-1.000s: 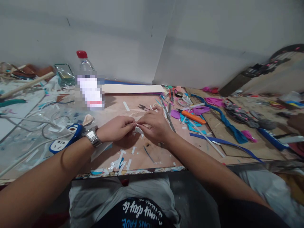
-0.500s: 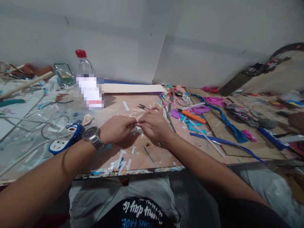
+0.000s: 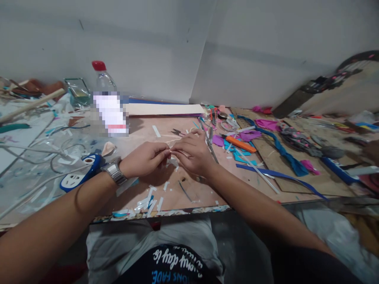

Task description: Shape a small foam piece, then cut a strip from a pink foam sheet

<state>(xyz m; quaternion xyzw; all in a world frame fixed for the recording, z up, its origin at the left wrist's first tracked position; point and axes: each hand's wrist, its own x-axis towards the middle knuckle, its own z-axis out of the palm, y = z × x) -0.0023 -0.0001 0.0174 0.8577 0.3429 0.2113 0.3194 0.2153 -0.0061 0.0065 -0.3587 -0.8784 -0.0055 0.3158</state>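
Over the middle of the worktable (image 3: 207,194), my left hand (image 3: 146,157) and my right hand (image 3: 194,152) meet at the fingertips. Both are closed in a pinch on something tiny and pale, too small to name. My left wrist wears a metal watch (image 3: 115,171). Just beyond my right fingers lie small pointed scissors (image 3: 177,132) and a pale string. Metal tweezers-like tools (image 3: 211,144) rest right of my right hand. White and blue paper scraps (image 3: 150,201) are scattered below my hands.
A red-capped bottle (image 3: 105,81) stands at back left, near a blue-and-white power strip (image 3: 74,179) with cables. An orange utility knife (image 3: 240,144), purple paper pieces (image 3: 250,136) and a blue strip (image 3: 284,176) lie right. Another person's hand is at the far right edge.
My left wrist has turned, so the watch face shows less and its band more. My fingertips stay together in nearly the same place.
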